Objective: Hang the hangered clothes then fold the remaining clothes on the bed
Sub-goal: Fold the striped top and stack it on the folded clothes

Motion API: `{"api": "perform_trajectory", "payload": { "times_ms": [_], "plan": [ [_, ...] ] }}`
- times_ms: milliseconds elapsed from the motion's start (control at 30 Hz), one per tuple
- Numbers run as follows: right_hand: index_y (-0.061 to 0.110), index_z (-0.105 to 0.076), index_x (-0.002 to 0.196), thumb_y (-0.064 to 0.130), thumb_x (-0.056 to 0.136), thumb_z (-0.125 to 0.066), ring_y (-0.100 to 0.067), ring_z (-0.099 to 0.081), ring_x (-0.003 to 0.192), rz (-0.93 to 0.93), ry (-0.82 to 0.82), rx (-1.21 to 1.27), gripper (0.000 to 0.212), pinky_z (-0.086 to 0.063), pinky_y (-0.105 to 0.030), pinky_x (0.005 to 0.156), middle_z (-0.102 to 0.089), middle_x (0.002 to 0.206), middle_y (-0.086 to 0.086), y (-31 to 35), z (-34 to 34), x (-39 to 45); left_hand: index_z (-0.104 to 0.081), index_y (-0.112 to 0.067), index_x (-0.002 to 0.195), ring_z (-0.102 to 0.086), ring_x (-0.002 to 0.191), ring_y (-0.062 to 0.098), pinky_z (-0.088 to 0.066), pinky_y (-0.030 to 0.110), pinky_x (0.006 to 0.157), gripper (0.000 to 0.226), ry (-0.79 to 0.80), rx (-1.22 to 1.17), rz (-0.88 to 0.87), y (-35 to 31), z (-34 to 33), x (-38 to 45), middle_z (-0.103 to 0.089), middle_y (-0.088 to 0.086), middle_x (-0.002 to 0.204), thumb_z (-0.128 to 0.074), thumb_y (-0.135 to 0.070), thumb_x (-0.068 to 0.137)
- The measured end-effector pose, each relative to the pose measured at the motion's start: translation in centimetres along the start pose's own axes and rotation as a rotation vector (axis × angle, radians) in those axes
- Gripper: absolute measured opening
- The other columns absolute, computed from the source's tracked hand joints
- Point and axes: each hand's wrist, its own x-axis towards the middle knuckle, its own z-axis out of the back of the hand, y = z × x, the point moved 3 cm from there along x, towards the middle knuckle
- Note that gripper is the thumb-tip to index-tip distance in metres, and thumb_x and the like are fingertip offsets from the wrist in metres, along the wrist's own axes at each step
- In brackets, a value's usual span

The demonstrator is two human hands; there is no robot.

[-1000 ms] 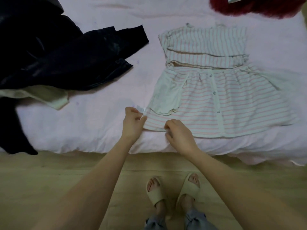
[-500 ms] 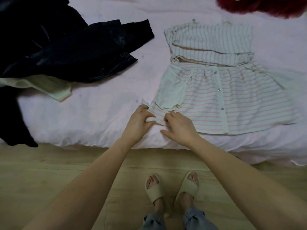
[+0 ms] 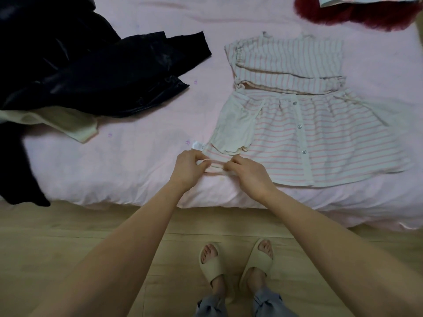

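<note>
Both my hands have crept in along the striped dress (image 3: 320,143), spread flat on the bed (image 3: 137,156); left hand (image 3: 188,170) and right hand (image 3: 248,173) pinch its near-left hem corner. Folding step: next I'd lift that corner across

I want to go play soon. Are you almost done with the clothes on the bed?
Not yet. The striped dress is already spread flat on the bed. The left hand and right hand pinch its near left hem corner, so folding has barely begun. The black jacket and the cream garment under it lie unfolded. No hangers show.
</note>
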Motion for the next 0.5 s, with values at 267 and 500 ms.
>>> {"api": "perform_trajectory", "payload": {
  "times_ms": [267,500],
  "plan": [
    [0.005,-0.066,0.084,0.001,0.06,-0.077,-0.03,-0.062,0.079,0.032,-0.058,-0.116,0.027,-0.048,-0.033,0.046,-0.065,0.099,-0.011,0.8,-2.5,-1.6,-0.075,-0.008,0.1,-0.056,0.111,0.015,-0.035,0.011,0.088,0.027,0.104,-0.038,0.027,0.2,0.3,-0.4,-0.062,0.0,0.121,-0.054,0.002,0.086],
    [-0.007,-0.064,0.098,0.001,0.076,-0.041,-0.046,-0.061,0.109,0.165,0.007,-0.317,0.034,-0.048,-0.052,0.095,-0.062,0.114,-0.033,2.0,-5.6,-3.6,-0.072,-0.011,0.1,-0.06,0.104,0.015,-0.045,0.022,0.09,0.019,0.014,-0.285,0.142,-0.7,-0.5,-1.3,-0.066,-0.003,0.11,-0.072,-0.021,0.083]
  ]
}}
